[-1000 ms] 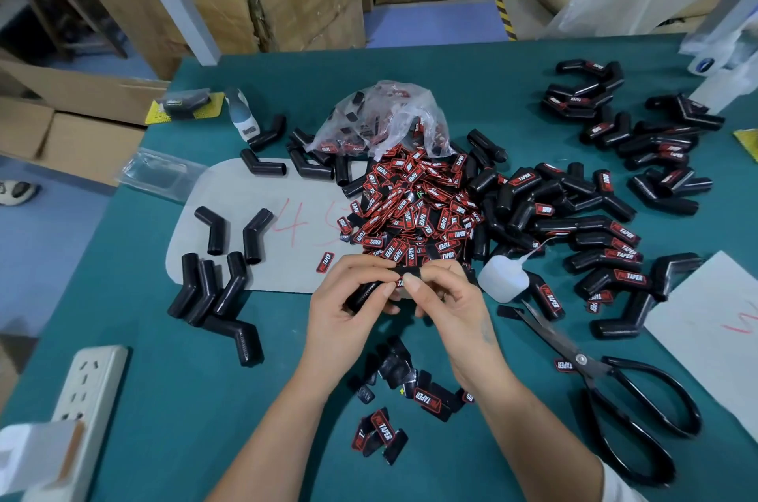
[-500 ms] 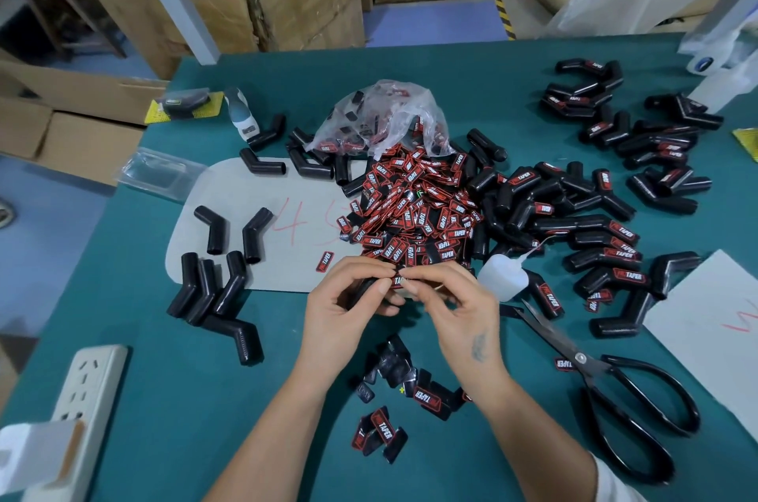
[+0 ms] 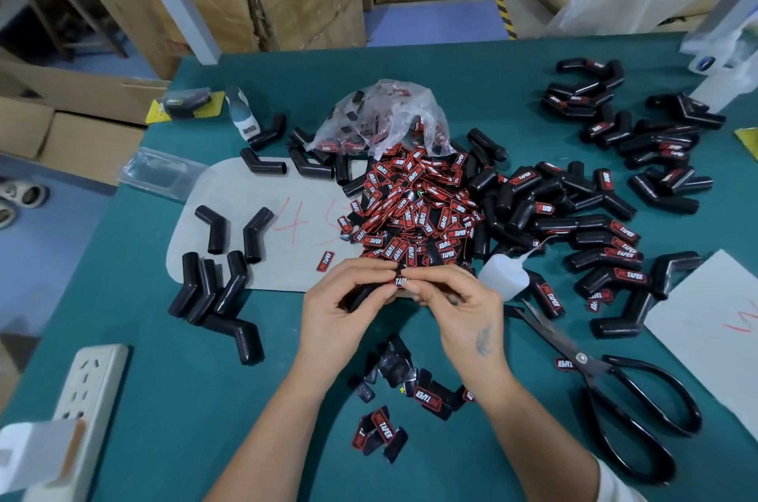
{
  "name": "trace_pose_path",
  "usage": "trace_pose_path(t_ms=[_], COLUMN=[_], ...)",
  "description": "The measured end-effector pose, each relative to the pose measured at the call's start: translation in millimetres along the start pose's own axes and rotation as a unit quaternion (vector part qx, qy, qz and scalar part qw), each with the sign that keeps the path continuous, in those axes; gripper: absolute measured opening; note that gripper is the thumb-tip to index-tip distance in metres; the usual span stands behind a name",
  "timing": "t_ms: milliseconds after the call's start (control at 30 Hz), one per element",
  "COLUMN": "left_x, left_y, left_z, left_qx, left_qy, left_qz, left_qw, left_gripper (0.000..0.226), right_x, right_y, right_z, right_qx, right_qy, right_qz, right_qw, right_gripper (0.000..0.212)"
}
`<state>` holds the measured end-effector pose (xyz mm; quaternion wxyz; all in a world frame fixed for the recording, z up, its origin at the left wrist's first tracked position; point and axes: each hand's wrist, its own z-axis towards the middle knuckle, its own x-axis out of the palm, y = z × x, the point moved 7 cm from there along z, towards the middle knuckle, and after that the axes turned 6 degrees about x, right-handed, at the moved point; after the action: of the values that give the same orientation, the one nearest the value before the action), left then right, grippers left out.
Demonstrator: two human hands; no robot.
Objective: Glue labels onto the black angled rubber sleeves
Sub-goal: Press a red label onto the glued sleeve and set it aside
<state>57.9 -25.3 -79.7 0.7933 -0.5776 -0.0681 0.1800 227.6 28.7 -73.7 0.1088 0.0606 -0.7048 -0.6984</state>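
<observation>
we hold one black angled sleeve (image 3: 365, 293) just off the green worktop (image 3: 135, 317), near the middle of the view. our left hand (image 3: 344, 300) has its fingers curled around the sleeve, which keeps it steady and turns one flat side up. our right hand (image 3: 455, 296) pinches a red and black label (image 3: 401, 280) between thumb and forefinger and sets it against the sleeve's upper end, so we judge this to be the seating step, with the pinch letting us square the label before the glue takes.

the loose label pile (image 3: 414, 210) lies at twelve o'clock from the hands, spilling from a clear plastic bag (image 3: 381, 120), close enough to draw from without reaching. the white glue bottle (image 3: 502, 276) lies on its side at two o'clock, touching nothing we hold. bare sleeves (image 3: 213, 288) wait at nine o'clock, while labelled sleeves (image 3: 607, 251) gather from two to three o'clock, so stock seems to pass left to right. black scissors (image 3: 615, 390) rest at four o'clock. peeled scraps (image 3: 406, 386) collect at six o'clock, just below our wrists.
</observation>
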Motion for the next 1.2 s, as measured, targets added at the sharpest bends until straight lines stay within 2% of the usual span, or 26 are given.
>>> trace_pose_path(t_ms=[633,900,1200], left_x=[1.3,1.1,1.6], left_y=[-6.6,-7.0,-5.2], left_z=[-1.0,-1.1,-0.6], left_qx=[-0.03,-0.028,-0.037], left_qy=[-0.025,-0.023,-0.014], left_qz=[-0.048,-0.047,-0.045], left_qw=[0.998,0.998,0.998], left_gripper=[0.011,0.011,0.01], right_x=[-0.5,-0.9,0.3], right_y=[-0.5,-4.1,-2.5], right_z=[1.7,1.8,1.3], right_qx=[0.007,0.023,0.05], right_qy=[0.001,0.006,0.012], right_qz=[-0.009,-0.01,-0.01], right_qw=[1.0,1.0,0.999], right_gripper=[0.027,0.012,0.011])
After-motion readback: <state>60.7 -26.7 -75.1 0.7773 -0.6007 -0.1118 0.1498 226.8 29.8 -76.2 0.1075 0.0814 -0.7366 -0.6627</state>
